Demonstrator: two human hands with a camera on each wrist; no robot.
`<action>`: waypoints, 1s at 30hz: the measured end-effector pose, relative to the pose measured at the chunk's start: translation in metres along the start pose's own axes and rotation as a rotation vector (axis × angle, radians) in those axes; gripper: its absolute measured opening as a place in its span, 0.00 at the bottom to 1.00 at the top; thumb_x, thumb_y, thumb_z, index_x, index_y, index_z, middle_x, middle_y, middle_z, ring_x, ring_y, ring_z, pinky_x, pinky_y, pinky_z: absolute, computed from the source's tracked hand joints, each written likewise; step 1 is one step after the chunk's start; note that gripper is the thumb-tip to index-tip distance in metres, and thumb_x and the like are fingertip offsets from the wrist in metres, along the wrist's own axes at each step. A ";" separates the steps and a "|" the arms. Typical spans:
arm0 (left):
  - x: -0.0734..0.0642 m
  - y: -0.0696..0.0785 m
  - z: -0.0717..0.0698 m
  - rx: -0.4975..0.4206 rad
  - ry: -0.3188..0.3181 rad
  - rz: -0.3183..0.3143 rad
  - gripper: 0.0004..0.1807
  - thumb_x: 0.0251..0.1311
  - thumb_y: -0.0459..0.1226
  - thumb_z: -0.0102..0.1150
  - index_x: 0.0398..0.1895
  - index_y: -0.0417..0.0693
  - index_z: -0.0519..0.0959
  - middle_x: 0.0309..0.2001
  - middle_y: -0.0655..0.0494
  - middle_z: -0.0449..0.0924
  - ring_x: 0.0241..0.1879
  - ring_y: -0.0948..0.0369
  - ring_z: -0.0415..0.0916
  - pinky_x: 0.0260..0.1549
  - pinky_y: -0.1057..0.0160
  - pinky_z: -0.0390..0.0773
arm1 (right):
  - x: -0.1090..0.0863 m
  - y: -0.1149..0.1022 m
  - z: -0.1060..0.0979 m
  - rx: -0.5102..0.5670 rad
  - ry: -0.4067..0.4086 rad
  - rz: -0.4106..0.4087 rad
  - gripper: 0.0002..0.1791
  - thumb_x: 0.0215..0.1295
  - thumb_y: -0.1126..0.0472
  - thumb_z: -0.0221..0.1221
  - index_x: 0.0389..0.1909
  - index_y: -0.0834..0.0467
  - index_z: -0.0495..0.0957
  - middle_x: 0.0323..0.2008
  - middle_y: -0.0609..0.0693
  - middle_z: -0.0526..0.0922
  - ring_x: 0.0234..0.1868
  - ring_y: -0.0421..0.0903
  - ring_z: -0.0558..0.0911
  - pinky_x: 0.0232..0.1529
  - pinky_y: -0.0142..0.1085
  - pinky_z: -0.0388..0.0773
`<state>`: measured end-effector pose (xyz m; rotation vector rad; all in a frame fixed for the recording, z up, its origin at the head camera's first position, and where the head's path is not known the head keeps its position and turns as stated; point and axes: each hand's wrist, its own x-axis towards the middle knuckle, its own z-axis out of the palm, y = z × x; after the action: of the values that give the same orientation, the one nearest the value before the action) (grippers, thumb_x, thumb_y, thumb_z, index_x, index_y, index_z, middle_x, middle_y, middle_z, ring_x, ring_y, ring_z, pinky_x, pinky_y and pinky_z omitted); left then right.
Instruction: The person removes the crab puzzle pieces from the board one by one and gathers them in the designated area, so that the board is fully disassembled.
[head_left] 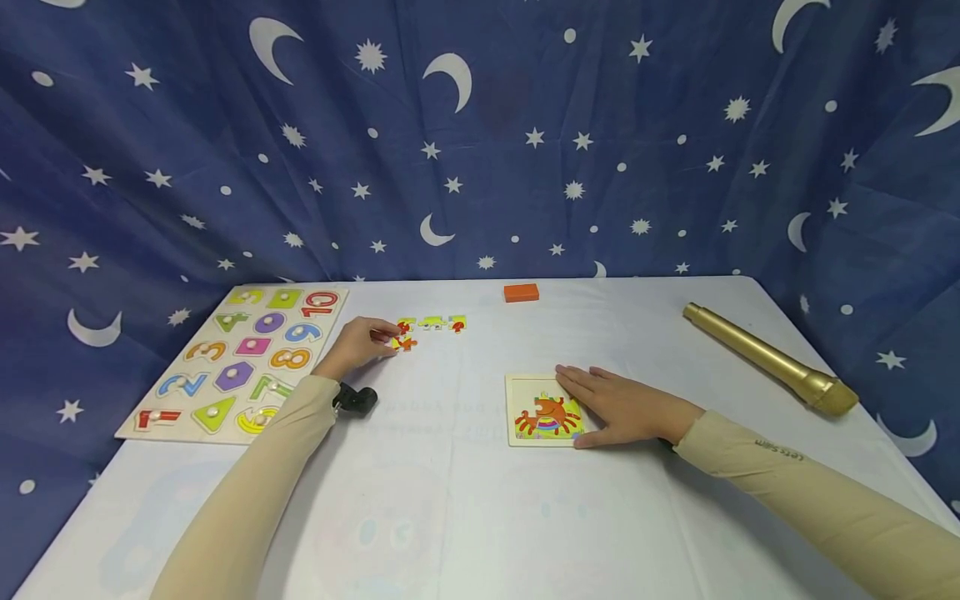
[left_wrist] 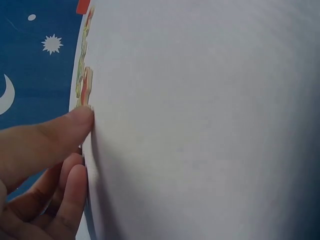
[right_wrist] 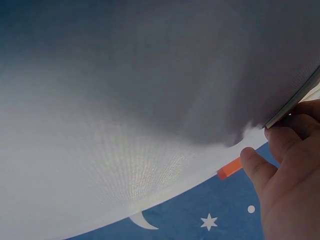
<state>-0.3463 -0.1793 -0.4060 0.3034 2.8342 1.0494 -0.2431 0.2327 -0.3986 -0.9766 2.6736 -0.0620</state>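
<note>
My left hand (head_left: 362,343) is at the left, thumb and fingers pinching a red-and-yellow jigsaw piece (head_left: 406,343). In the left wrist view the thumb lies against the edge of this piece (left_wrist: 86,86). Just behind it lie several more jigsaw pieces (head_left: 432,322) in a row. A small framed puzzle board (head_left: 523,380) showing an orange crab picture (head_left: 551,414) lies near the middle of the table. My right hand (head_left: 622,406) rests along the right edge of that board, fingers extended and partly covering its corner.
A number-and-shape peg board (head_left: 251,387) lies at the left, partly under the left forearm. An orange block (head_left: 521,292) sits near the back edge. A gold microphone (head_left: 772,358) lies at the right. A blue star-patterned curtain (head_left: 510,167) hangs behind the table.
</note>
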 end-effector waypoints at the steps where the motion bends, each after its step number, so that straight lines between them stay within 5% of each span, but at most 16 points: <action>1: 0.000 0.000 0.000 0.004 0.006 -0.008 0.20 0.50 0.29 0.66 0.49 0.37 0.80 0.43 0.42 0.81 0.43 0.53 0.75 0.45 0.60 0.74 | 0.000 0.000 0.000 0.002 0.001 -0.001 0.58 0.52 0.23 0.48 0.74 0.56 0.45 0.75 0.51 0.45 0.74 0.50 0.52 0.72 0.51 0.51; 8: -0.003 0.004 -0.002 0.041 0.002 -0.069 0.18 0.53 0.32 0.65 0.48 0.36 0.80 0.41 0.43 0.80 0.39 0.55 0.73 0.40 0.64 0.71 | 0.000 -0.001 -0.001 0.006 -0.004 0.003 0.58 0.52 0.23 0.49 0.74 0.56 0.45 0.75 0.51 0.45 0.74 0.50 0.52 0.72 0.51 0.51; 30: 0.001 0.001 -0.004 0.035 0.010 -0.050 0.20 0.51 0.33 0.67 0.49 0.36 0.79 0.39 0.43 0.81 0.38 0.57 0.74 0.38 0.67 0.70 | 0.001 0.000 0.000 0.004 -0.017 0.012 0.59 0.51 0.22 0.48 0.74 0.55 0.44 0.75 0.50 0.43 0.75 0.49 0.51 0.72 0.50 0.50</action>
<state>-0.3474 -0.1812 -0.4028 0.2296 2.8563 0.9955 -0.2444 0.2318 -0.3987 -0.9553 2.6624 -0.0559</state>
